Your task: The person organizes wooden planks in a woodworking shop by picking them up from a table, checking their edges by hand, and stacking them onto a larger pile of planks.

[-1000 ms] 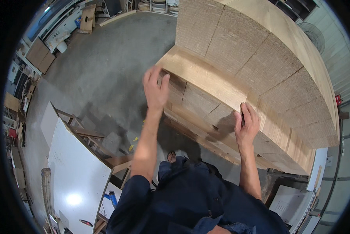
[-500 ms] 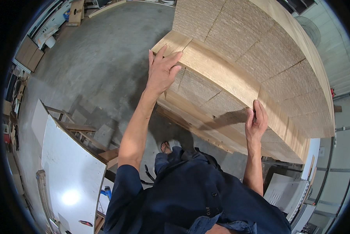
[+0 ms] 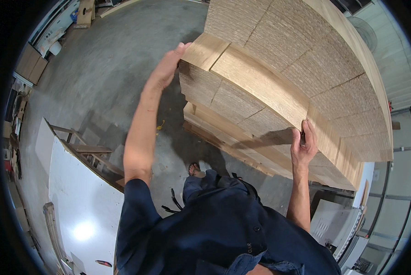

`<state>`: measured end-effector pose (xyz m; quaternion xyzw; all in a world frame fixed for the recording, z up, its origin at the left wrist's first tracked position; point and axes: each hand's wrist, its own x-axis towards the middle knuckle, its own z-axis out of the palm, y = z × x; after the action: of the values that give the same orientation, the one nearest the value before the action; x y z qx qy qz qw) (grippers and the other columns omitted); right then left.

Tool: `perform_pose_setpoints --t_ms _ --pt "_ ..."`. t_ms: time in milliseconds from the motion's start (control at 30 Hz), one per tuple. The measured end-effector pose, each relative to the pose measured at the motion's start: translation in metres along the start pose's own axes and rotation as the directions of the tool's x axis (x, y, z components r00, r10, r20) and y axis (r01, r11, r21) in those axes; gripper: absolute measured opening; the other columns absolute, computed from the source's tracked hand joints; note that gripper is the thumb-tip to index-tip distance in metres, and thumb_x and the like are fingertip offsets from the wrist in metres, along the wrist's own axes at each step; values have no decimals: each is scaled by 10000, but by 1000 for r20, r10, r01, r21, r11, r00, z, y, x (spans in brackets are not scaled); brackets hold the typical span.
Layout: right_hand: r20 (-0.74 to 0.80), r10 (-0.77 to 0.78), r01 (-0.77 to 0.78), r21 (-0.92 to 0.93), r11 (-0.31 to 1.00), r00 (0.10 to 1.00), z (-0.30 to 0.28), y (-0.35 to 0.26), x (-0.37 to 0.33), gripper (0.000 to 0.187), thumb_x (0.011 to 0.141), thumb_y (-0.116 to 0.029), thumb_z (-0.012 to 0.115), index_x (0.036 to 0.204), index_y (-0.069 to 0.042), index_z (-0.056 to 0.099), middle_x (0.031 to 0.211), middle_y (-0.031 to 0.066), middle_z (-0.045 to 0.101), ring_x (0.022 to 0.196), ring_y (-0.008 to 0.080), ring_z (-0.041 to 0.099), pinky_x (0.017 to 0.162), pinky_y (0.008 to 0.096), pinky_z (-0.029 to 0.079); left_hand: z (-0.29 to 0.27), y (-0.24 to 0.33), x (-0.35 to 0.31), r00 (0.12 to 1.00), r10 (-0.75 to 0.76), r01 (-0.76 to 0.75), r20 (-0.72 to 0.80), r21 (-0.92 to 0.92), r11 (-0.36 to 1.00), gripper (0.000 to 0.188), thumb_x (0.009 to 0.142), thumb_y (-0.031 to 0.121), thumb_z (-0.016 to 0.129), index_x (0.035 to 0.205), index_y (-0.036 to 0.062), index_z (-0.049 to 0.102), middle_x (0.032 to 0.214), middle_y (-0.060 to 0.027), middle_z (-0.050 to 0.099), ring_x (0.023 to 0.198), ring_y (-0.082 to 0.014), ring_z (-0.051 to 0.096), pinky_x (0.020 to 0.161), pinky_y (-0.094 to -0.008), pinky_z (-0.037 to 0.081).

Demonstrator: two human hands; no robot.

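Observation:
A large light-wood furniture piece with a smooth ledge [image 3: 260, 82] fills the upper right, with rope-textured panels [image 3: 306, 50] above and below the ledge. My left hand [image 3: 168, 66] is closed against the ledge's far left end. Its fingertips show at the corner, while the rest of the fingers are partly hidden. Farther right, my right hand [image 3: 304, 145] pinches the ledge's front edge, fingers bent at the top and thumb lower. A narrow dark seam crosses the ledge between my hands.
A white-topped table [image 3: 84, 197] stands at the lower left, with a wooden frame [image 3: 88, 150] beside it. Grey concrete floor [image 3: 123, 59] lies to the left. At the right is a white vented box [image 3: 331, 222]. My sandalled foot [image 3: 194, 169] shows below the furniture.
My left hand has gone from spread fingers on top of the ledge to its left end, moving left and away. My right hand stays at the front edge, nearly unmoved.

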<state>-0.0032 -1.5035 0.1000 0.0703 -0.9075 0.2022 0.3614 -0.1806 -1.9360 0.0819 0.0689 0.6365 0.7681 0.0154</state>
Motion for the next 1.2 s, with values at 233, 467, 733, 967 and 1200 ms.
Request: perform_pose_setpoints --t_ms 233,467,733,967,1200 --pt "-9 -18 18 -25 1000 1000 -1 -4 0 349 872 -138 763 1181 4 683 1197 200 669 1133 328 645 963 387 517 -7 3 25 982 -126 135 141 -60 989 846 1027 628 284 1514 -64 295 1615 -207 231 1512 -317 176 1223 -418 171" --pt "-21 -48 47 -47 998 999 0 -1 2 352 872 -130 759 1190 -3 681 1193 195 673 1127 320 650 958 381 520 -38 -12 41 994 -85 100 66 -286 953 821 1028 644 194 1486 -4 405 1554 -168 376 1441 -244 336 1184 -383 260" --pt "4 -23 23 -61 998 1000 -2 -2 1 338 890 -147 743 1188 0 682 1206 198 671 1135 322 648 959 386 519 -13 -67 37 884 -467 456 10 -230 860 950 897 800 394 1534 95 376 1579 -157 347 1461 -277 289 1186 -447 241" --pt "-10 -13 12 -64 998 1000 3 -2 2 346 881 -150 753 1186 -2 685 1199 190 676 1149 319 644 965 386 522 -30 -107 38 905 -425 419 12 -189 888 777 997 652 361 1526 83 374 1536 -109 422 1424 -230 350 1178 -430 258" --pt "-23 -25 24 -73 997 999 -4 2 -1 348 868 -158 769 1171 -7 691 1197 183 679 1157 308 643 950 380 535 -38 -121 45 919 -379 393 103 -241 887 755 965 622 464 1500 92 417 1542 -77 429 1381 -233 418 1150 -375 293"
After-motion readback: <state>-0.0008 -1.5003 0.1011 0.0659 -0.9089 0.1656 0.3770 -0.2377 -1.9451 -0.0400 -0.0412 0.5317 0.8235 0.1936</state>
